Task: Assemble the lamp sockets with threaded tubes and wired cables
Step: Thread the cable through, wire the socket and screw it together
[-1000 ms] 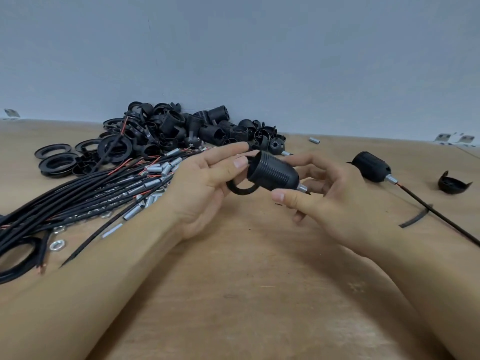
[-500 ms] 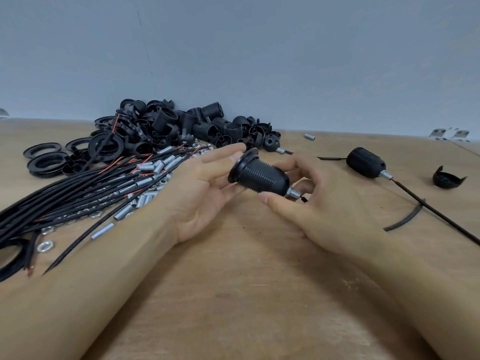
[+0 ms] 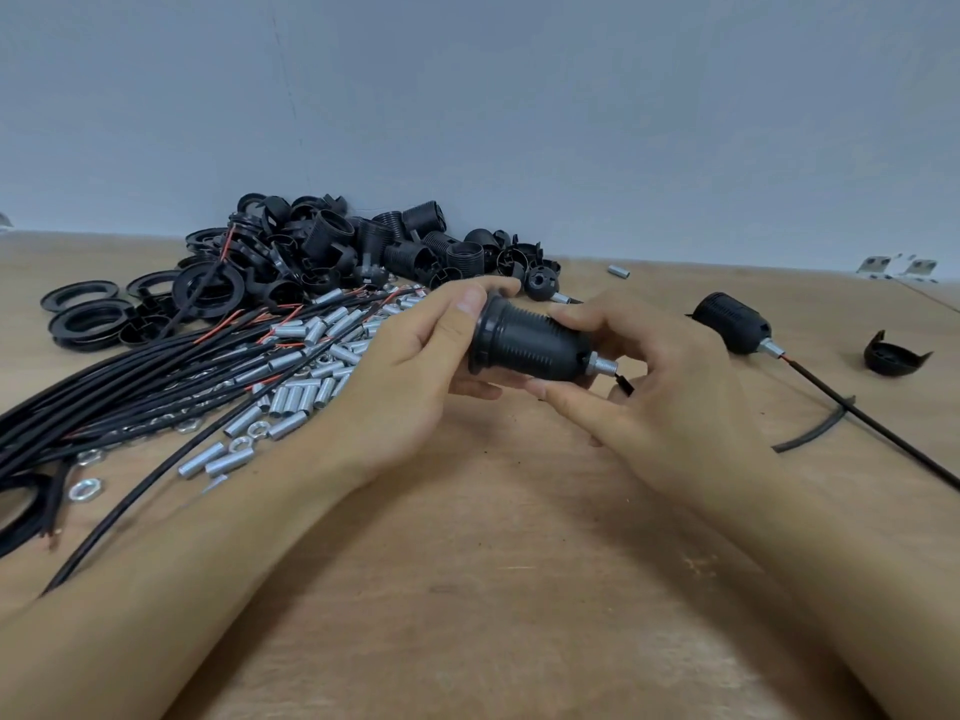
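Two bare hands hold a ribbed black plastic lamp socket (image 3: 530, 341) above a wooden table (image 3: 493, 589); left hand (image 3: 410, 376) grips its flanged rim, right hand (image 3: 660, 392) pinches its narrow end by the threaded metal tube (image 3: 604, 364).

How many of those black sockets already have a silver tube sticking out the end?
2 for sure. One socket is held between the left hand and right hand. The other lies on the table to the right, cable attached. The far pile may hide more.

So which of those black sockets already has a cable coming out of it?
The lone socket lying right of the hands: a black cable trails from its metal tube. The piled ones show none.
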{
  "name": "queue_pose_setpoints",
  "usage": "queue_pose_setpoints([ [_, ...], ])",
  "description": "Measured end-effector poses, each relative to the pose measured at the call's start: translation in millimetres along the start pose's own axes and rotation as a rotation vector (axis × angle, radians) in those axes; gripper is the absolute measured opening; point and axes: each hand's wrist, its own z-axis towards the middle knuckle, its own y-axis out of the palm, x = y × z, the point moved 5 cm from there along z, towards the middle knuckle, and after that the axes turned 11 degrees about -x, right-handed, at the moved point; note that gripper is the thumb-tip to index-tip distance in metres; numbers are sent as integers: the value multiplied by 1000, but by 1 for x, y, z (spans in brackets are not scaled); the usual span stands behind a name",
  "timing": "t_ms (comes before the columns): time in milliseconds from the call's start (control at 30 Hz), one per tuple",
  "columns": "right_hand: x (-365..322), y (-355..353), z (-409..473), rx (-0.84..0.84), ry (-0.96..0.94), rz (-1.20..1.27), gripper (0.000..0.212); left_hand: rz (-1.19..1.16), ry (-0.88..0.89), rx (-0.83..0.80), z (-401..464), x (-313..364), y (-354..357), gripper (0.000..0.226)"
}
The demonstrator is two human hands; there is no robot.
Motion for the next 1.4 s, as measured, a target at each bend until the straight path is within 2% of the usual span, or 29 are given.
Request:
queue_pose_setpoints([
  [100,7,-1,0,-35,88,100,37,-174,5,-66,1,0,-3,32],
  [233,8,4,1,-83,114,177,31,-426,70,-126,-1,5,-3,34],
  [333,8,8,0,-114,128,166,30,-624,89,-151,-1,12,-6,53],
  [400,10,8,1,-116,143,199,28,-743,122,-25,-2,14,-16,52],
  [467,12,9,2,-113,167,267,29,-808,114,191,-3,9,-28,43],
  [533,13,9,3,-120,181,306,30,-628,47,297,-3,3,-29,40],
  [600,13,9,2,-126,187,313,30,-453,-11,250,-1,1,-19,50],
  [667,15,9,2,-126,206,316,30,-464,15,193,0,4,-12,56],
  [767,19,9,4,-114,229,352,34,-574,99,324,-5,10,-26,55],
  [833,21,9,4,-104,239,391,34,-510,78,370,-6,8,-32,49],
  [967,21,11,3,-115,246,392,30,-211,-2,219,-1,3,-16,41],
  [1133,19,8,2,-103,261,318,30,-118,-23,74,1,-2,-5,44],
  [1200,17,3,3,-41,274,209,23,-118,-29,88,1,-4,-7,43],
  [1267,12,-11,3,107,241,62,20,-127,-37,112,2,-6,-9,43],
  [1333,5,-31,3,305,143,-150,28,-118,-31,112,2,-8,-10,41],
  [1400,6,-45,3,397,97,-368,36,-85,-25,95,2,-9,-10,40],
])
